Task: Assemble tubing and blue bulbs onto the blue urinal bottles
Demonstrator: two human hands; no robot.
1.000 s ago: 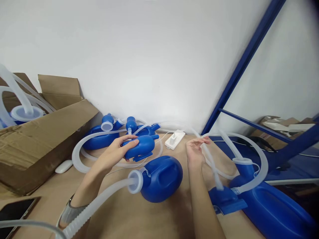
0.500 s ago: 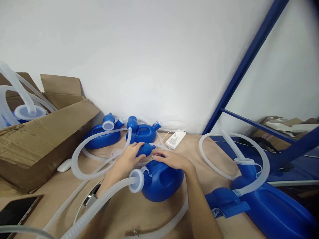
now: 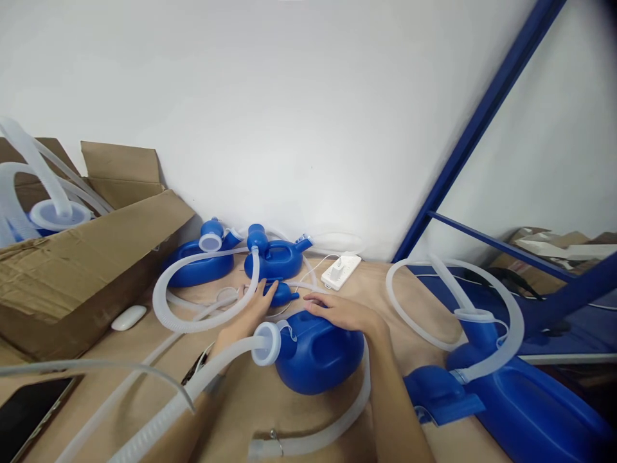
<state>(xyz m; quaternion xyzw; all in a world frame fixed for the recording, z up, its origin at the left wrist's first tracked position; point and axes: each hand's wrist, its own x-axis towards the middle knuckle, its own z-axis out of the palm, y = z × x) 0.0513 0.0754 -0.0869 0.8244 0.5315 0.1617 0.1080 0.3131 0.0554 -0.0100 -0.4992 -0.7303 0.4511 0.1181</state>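
Resting right hand (image 3: 344, 313) on unlabelled blue container (image 3: 321, 352)

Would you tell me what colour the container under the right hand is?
The container under the right hand is solid blue, seen in the head view.

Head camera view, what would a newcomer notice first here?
Bright blue plastic bottles with pale corrugated hoses crowd the tan table: the nearest bottle lies at centre under the right hand, a hose plugged into its neck. The left hand rests beside a small blue piece behind it. A torn cardboard box sits at left.
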